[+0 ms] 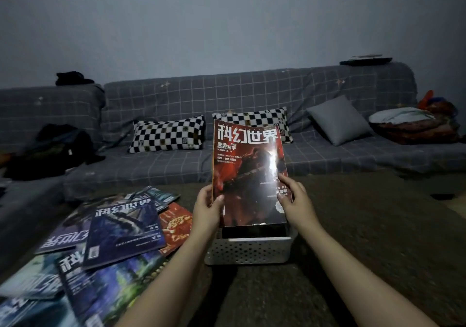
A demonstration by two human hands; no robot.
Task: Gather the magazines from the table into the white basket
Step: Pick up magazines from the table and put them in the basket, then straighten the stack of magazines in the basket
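**Red magazine going upright over the white basket**

Dim light is falling across a grey checked sofa (227,115) with two chequered pillows (167,135) and a grey cushion (338,120), and in front of it a dark counter (365,238) is carrying the work. A person is holding a red magazine (248,170) upright, its lower edge hanging just above the open top of the white basket (248,249). The left hand (208,209) is gripping the lower left edge, thumb on the cover and the other fingers hidden behind. The right hand (293,199) is pinching the lower right edge, its fingers (286,180) spread on the glossy front.

Glare is streaking the cover, so it is probably slick, and the top corners are curling back a little: thin, light and floppy, by the look of it. Holding both lower edges, as now, is likely keeping the sheet from buckling; gripping near the spine would stiffen it further.

To the left, the remaining magazines (100,241) are lying in a loose overlapping pile on the counter, among them a blue-covered issue (123,228) on top and an orange one (176,223) just beside the left wrist. Most of the gathering seems to be waiting.
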